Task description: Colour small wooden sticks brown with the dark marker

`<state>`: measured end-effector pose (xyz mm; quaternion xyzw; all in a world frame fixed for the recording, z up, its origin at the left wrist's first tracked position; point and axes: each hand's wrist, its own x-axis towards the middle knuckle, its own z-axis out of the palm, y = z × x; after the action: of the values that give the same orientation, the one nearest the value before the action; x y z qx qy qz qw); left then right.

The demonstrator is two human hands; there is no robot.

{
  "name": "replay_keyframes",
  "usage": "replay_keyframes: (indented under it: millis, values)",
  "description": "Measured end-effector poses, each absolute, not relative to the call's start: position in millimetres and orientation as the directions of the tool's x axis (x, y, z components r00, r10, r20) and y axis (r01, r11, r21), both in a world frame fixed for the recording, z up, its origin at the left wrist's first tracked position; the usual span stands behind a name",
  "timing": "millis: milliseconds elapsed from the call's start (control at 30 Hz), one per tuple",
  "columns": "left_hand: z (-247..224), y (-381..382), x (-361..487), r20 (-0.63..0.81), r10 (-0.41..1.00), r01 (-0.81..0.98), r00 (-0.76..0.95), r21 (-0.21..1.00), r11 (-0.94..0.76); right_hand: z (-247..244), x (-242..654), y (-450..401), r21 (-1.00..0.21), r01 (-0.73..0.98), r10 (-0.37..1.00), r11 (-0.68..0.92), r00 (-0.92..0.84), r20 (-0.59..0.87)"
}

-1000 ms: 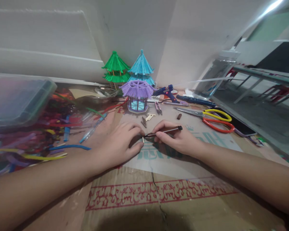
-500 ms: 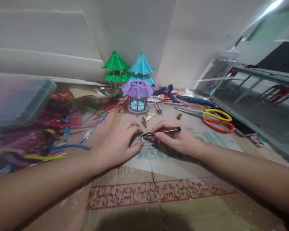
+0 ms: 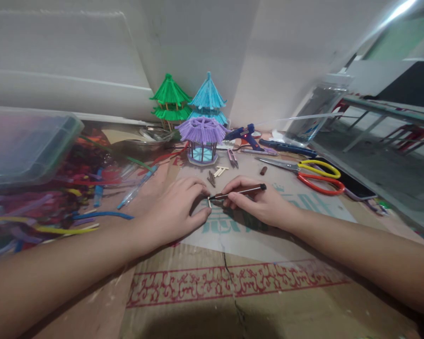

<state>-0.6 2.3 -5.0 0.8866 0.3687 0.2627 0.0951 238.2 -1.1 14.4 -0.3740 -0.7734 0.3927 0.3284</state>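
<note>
Between the thumb and fingers of my left hand (image 3: pixel 183 205) is a short pale wooden stick (image 3: pixel 209 202), held just above the paper. My right hand (image 3: pixel 256 202) grips a brown marker pen (image 3: pixel 242 192), whose dark tip touches the stick's upper end. Just beyond my hands lie a few brown sticks (image 3: pixel 211 178) and several plain pale sticks (image 3: pixel 220 171). The brown pen cap (image 3: pixel 263 170) rests apart to the right. Behind them stands a small purple pavilion model (image 3: pixel 202 134) with an open roof top and a light blue floor.
Green (image 3: pixel 169 99) and blue (image 3: pixel 208 94) pavilion models stand by the wall. To the right are a glue gun (image 3: pixel 246 135), thread snips (image 3: pixel 232 158), scissors (image 3: pixel 304 174) and a phone (image 3: pixel 360 183). Coloured pipe cleaners (image 3: pixel 49 228) and a plastic box (image 3: pixel 31 146) crowd the left.
Both hands keep nearly the same place. The marker pen has shifted very slightly, its tip still at the stick's upper end.
</note>
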Motion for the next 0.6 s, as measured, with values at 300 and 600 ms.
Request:
replay_keyframes:
  millis: [300,600]
  values:
    - [-3.9,2.4,-1.2,0.382,0.703,0.61,0.6,0.35,-0.711,17.4,238.3,-3.4,-0.866,0.315,0.831,0.388,-0.526,0.181]
    - [-3.7,2.3,-0.5,0.387,0.699,0.617,0.601,0.331,-0.714,19.0,239.0,-3.8,-0.872,0.325,0.839,0.366,-0.521,0.158]
